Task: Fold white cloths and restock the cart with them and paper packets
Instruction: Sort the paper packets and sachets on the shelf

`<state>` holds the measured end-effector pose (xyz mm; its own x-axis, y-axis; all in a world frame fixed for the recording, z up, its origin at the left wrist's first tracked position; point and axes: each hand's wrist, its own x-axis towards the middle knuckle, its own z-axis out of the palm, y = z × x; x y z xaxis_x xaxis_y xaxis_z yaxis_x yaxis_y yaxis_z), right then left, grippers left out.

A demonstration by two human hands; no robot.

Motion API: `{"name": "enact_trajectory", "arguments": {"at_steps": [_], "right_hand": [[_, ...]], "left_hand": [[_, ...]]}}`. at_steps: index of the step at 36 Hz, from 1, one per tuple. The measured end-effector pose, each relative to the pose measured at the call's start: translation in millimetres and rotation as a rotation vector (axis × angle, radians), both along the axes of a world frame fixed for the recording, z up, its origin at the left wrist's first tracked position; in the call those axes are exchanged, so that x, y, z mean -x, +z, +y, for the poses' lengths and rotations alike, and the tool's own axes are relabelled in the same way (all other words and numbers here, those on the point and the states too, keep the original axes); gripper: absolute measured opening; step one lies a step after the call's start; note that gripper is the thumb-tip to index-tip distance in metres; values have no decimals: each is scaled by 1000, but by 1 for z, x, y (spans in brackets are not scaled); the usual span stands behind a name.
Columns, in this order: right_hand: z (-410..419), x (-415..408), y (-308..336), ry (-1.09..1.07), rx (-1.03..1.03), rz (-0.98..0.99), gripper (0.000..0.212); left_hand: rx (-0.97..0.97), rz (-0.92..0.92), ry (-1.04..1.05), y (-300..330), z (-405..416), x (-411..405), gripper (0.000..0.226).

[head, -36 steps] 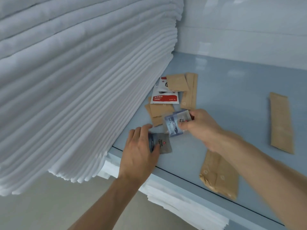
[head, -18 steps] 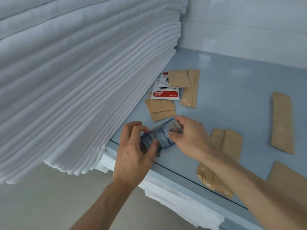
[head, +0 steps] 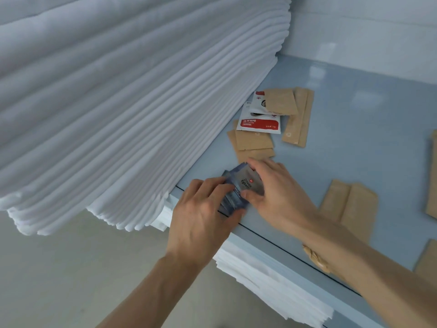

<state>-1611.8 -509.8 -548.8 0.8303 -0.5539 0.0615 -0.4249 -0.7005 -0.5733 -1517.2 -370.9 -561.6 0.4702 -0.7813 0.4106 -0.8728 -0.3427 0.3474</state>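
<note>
Both hands are meeting over a small bundle of grey-blue packets [head: 238, 190] at the near edge of the pale blue shelf [head: 354, 119]. The left hand [head: 203, 214] is curling round the bundle from the left, its fingers bending over the top edge and its thumb pressing in along the lower right side. The right hand [head: 276, 192] is pinching the same bundle from the right, with the thumb lying on the printed face and the fingers arching over the far end. The packets are sitting fanned between the two grips, tilted, their lower part hidden by the left hand.

Just beyond the right hand's fingers, brown paper packets [head: 254, 144] are lying flat on the shelf, partly overlapped by white-and-red sachets [head: 260, 119], with two long brown packets [head: 299, 117] just beside them. More long brown packets [head: 347, 204] are lying to the right, partly behind the right forearm, and others are showing at the right border.

A tall stack of folded white cloths [head: 132, 110] is filling the left side, its lower edge overhanging the shelf's near corner. More white cloths [head: 272, 287] are sitting on a level beneath the shelf. A pale wall [head: 366, 31] is rising behind the shelf, and a beige floor [head: 71, 280] is spreading below.
</note>
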Motion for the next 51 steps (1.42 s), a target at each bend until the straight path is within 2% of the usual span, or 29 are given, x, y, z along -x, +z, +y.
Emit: {"name": "enact_trajectory", "arguments": {"at_steps": [8, 15, 21, 28, 32, 37, 40, 43, 47, 51], "right_hand": [[9, -21, -1, -22, -95, -77, 55], [16, -49, -7, -30, -5, -128, 44], [7, -65, -8, -31, 28, -104, 38], [8, -55, -3, -48, 22, -124, 53], [2, -41, -2, -113, 75, -179, 47], [-19, -27, -4, -251, 154, -141, 48], [-34, -22, -4, -306, 188, -96, 56], [-46, -22, -4, -252, 216, 54, 66], [-54, -19, -7, -116, 299, 195, 48], [-57, -10, -5, -148, 391, 233, 45]], "left_hand": [[-47, -59, 33, 6, 4, -11, 32], [-150, -133, 138, 13, 2, -33, 27], [-272, -108, 192, 20, -9, -36, 31], [-205, -66, 224, 23, -17, -31, 43], [-148, -56, 191, 27, -19, -28, 37], [-26, -42, 62, 30, -29, -21, 23], [-21, 5, 22, 29, -38, -16, 26], [-20, 39, -14, 25, -48, -13, 32], [-81, 93, -100, 23, -68, -11, 45], [-104, 132, -189, 25, -94, -8, 51]]}}
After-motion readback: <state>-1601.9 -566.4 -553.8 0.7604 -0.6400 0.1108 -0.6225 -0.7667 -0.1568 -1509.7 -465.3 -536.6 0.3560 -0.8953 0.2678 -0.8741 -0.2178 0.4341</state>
